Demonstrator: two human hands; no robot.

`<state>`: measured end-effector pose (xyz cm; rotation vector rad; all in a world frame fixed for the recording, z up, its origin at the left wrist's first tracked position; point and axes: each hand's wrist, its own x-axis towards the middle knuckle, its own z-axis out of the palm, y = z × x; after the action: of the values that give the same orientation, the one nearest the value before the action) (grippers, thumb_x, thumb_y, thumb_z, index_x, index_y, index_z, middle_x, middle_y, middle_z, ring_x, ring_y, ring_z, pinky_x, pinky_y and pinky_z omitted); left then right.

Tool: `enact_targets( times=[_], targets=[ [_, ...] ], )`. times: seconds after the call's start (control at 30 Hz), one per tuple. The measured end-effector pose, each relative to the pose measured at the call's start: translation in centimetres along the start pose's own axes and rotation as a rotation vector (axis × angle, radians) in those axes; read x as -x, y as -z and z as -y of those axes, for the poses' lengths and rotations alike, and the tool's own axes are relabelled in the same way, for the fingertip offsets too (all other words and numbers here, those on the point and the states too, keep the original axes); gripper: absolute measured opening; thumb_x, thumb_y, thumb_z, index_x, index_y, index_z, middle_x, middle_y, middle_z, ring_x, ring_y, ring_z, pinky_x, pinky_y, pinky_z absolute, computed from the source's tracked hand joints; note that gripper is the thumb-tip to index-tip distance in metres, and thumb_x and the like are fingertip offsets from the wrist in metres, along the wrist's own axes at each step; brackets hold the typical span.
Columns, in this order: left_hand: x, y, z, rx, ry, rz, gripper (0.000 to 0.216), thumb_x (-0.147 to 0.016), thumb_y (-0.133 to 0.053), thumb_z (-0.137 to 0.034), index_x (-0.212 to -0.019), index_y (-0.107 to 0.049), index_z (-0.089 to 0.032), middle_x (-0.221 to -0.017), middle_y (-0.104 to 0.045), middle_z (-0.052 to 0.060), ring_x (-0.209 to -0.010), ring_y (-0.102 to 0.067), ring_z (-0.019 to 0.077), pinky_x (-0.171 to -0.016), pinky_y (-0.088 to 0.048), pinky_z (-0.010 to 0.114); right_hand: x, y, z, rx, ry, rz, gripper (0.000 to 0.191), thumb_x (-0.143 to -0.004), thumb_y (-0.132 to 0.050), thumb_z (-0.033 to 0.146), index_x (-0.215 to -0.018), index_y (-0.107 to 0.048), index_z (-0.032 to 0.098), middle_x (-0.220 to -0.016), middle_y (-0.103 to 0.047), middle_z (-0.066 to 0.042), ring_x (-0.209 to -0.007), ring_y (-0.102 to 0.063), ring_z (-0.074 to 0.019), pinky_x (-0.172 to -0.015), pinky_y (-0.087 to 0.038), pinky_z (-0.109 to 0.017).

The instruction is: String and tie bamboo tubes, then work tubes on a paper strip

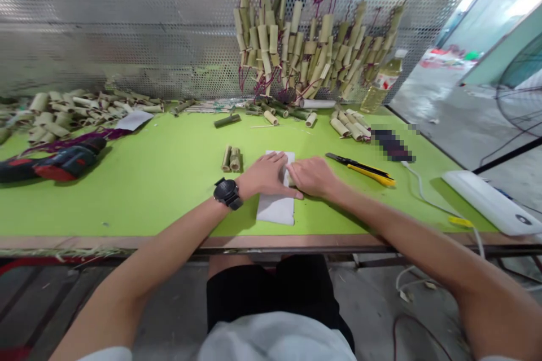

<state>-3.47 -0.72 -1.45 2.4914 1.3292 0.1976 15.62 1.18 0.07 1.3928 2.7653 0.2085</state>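
My left hand (pixel 269 174) lies flat with fingers stretched over a white sheet (pixel 275 211) on the green tabletop, holding it down. A black watch is on that wrist. Against the sheet's right edge, my right hand (pixel 312 176) is closed, with the pale end of a bamboo piece (pixel 291 180) showing beside its fingers; the rest is hidden. Two short bamboo tubes (pixel 231 159) stand just left of my left hand. To the right of my right hand lies a yellow-and-black utility knife (pixel 364 170).
A cordless drill (pixel 70 161) lies at left before a heap of bamboo tubes (pixel 59 113). Strung bamboo tubes (pixel 292 45) hang on the perforated metal wall. At right are an oil bottle (pixel 383 83), a blurred-out phone (pixel 393 144), a white device (pixel 491 202) and a cable.
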Motion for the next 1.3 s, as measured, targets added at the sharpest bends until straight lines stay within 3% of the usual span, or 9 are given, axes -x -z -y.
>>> enact_targets(
  times=[0.17,0.33,0.47,0.7,0.9,1.03,1.2,1.3],
  targets=[
    [0.0,0.0,0.0,-0.004,0.017,-0.017,0.133,-0.07,-0.062,-0.1,-0.163,-0.042,-0.008,-0.172,-0.038,0.024,-0.159,-0.034,0.0466,-0.131,-0.025,0.055,-0.4,0.1,0.0,0.088,-0.142,0.008,0.064,-0.114,-0.02,0.031,-0.099,-0.079,0.01,-0.097,-0.081,-0.02,-0.074,-0.07,-0.0255,-0.062,-0.034,-0.033],
    [-0.1,0.0,0.1,-0.012,-0.014,-0.017,0.131,-0.072,-0.064,-0.097,-0.163,-0.041,-0.006,-0.173,-0.033,0.025,-0.161,-0.031,0.0442,-0.132,-0.022,0.054,0.1,0.0,0.4,0.067,-0.019,0.01,0.061,-0.114,-0.023,0.032,-0.101,-0.08,0.013,-0.1,-0.082,-0.018,-0.079,-0.073,-0.0259,-0.065,-0.037,-0.033],
    [-0.1,0.0,0.1,-0.005,0.019,-0.015,0.133,-0.069,-0.066,-0.098,-0.164,-0.041,-0.008,-0.173,-0.036,0.024,-0.159,-0.035,0.0471,-0.13,-0.027,0.056,-0.8,0.0,-0.3,0.083,-0.165,0.011,0.065,-0.113,-0.02,0.032,-0.097,-0.08,0.011,-0.097,-0.081,-0.02,-0.072,-0.071,-0.0245,-0.063,-0.038,-0.033],
    [0.0,0.4,0.4,0.0,-0.021,0.012,0.13,-0.071,-0.064,-0.098,-0.164,-0.041,-0.01,-0.175,-0.032,0.022,-0.161,-0.03,0.0446,-0.132,-0.025,0.054,0.1,0.2,0.1,0.045,-0.021,0.036,0.064,-0.114,-0.021,0.034,-0.099,-0.079,0.013,-0.096,-0.081,-0.019,-0.074,-0.071,-0.0249,-0.062,-0.037,-0.033],
    [-0.2,0.3,0.4,-0.019,0.028,0.022,0.133,-0.07,-0.066,-0.096,-0.167,-0.037,-0.01,-0.176,-0.028,0.023,-0.162,-0.029,0.045,-0.132,-0.025,0.055,-0.8,0.4,-0.1,0.042,-0.122,-0.014,0.063,-0.113,-0.022,0.03,-0.101,-0.08,0.009,-0.097,-0.081,-0.022,-0.079,-0.073,-0.0282,-0.062,-0.038,-0.035],
    [-0.1,0.5,0.2,-0.024,-0.006,0.032,0.127,-0.073,-0.066,-0.094,-0.164,-0.041,-0.009,-0.175,-0.03,0.023,-0.163,-0.028,0.0422,-0.133,-0.022,0.051,0.2,0.0,0.5,0.001,0.013,-0.006,0.061,-0.114,-0.025,0.032,-0.099,-0.08,0.011,-0.095,-0.081,-0.019,-0.074,-0.071,-0.0256,-0.062,-0.039,-0.034],
    [0.0,0.6,0.2,-0.017,0.02,0.03,0.128,-0.073,-0.069,-0.092,-0.166,-0.037,-0.009,-0.175,-0.03,0.023,-0.161,-0.03,0.0457,-0.132,-0.025,0.055,-0.6,-0.1,0.4,0.022,-0.17,-0.042,0.063,-0.114,-0.022,0.03,-0.099,-0.08,0.008,-0.091,-0.08,-0.021,-0.074,-0.072,-0.0256,-0.061,-0.038,-0.032],
    [-0.1,0.5,0.4,-0.013,0.019,0.023,0.127,-0.071,-0.07,-0.092,-0.164,-0.04,-0.009,-0.174,-0.032,0.025,-0.161,-0.032,0.0458,-0.131,-0.027,0.055,-0.5,0.0,0.5,0.01,-0.111,-0.039,0.061,-0.113,-0.024,0.029,-0.102,-0.08,0.008,-0.093,-0.081,-0.021,-0.077,-0.073,-0.0264,-0.061,-0.039,-0.032]
  ],
)
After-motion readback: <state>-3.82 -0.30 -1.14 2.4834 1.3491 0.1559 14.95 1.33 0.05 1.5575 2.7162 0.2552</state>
